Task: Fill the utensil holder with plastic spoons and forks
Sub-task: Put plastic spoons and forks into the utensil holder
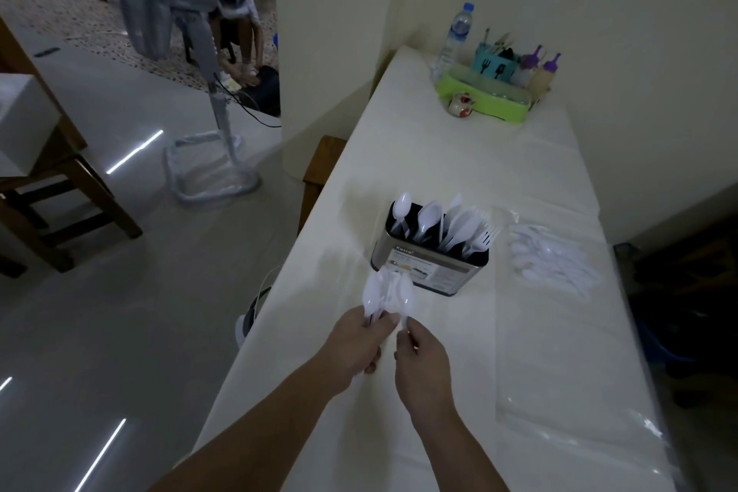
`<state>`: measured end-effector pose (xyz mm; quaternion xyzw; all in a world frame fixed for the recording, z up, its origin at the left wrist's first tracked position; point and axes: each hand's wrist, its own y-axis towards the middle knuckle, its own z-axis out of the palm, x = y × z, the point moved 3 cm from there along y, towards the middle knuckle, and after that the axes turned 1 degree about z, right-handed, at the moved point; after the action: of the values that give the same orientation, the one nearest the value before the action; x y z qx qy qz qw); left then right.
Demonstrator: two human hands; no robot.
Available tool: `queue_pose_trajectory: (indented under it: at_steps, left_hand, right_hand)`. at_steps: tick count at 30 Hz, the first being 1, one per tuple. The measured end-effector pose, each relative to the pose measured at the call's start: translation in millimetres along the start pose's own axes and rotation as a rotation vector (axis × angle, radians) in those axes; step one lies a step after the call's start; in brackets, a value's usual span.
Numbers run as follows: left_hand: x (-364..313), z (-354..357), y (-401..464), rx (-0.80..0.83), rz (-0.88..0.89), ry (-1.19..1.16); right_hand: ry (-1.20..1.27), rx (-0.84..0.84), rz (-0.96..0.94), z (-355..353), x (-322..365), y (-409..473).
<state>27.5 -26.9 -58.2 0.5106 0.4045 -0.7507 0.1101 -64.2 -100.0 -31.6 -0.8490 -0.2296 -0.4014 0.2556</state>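
Observation:
A metal utensil holder [429, 264] with a black inside stands mid-table, with several white plastic spoons and forks [451, 226] upright in it. Just in front of it my left hand [355, 347] grips a bunch of white plastic spoons [377, 294] by their handles, bowls pointing up. My right hand [421, 361] pinches the handle of one spoon [404, 298] beside that bunch. To the right of the holder several more white spoons [553, 258] lie in clear wrapping on the table.
The long white-covered table [439, 156] runs away from me. At its far end stand a green tray [485, 98] with bottles and a water bottle [455, 38]. A pedestal fan [199, 64] and a crouching person [239, 24] are on the floor left.

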Motion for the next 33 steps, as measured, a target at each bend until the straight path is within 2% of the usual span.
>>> queue_pose_trajectory:
  at_steps: [7, 14, 16, 20, 25, 29, 33]
  left_hand:
    - [-9.6, 7.1, 4.4, 0.044, 0.049, -0.076]
    - [-16.2, 6.5, 14.2, -0.028, 0.019, -0.011]
    - [-20.0, 6.0, 16.1, -0.039, 0.035, 0.042]
    - [-25.7, 7.5, 14.6, -0.059, 0.097, 0.312]
    - [-30.4, 18.8, 4.4, 0.085, 0.161, 0.389]
    - [-33.8, 29.9, -0.3, 0.227, 0.168, 0.37]
    - [-40.7, 29.3, 6.5, 0.129, 0.163, 0.419]
  right_hand:
    - [-0.055, 0.102, -0.042, -0.7, 12.1, -7.1]
    - [-0.236, 0.082, -0.14, -4.5, 10.7, -2.6]
    - [-0.249, 0.068, -0.151, -11.3, 12.7, -0.9]
    - [-0.146, -0.105, -0.092, -31.6, 21.2, 16.6]
    - [-0.079, 0.002, -0.28, -40.1, 53.6, 39.5]
    - [-0.256, 0.053, -0.338, -37.3, 70.7, 57.1]
    - [-0.421, 0.037, -0.337, -32.5, 71.4, 62.3]
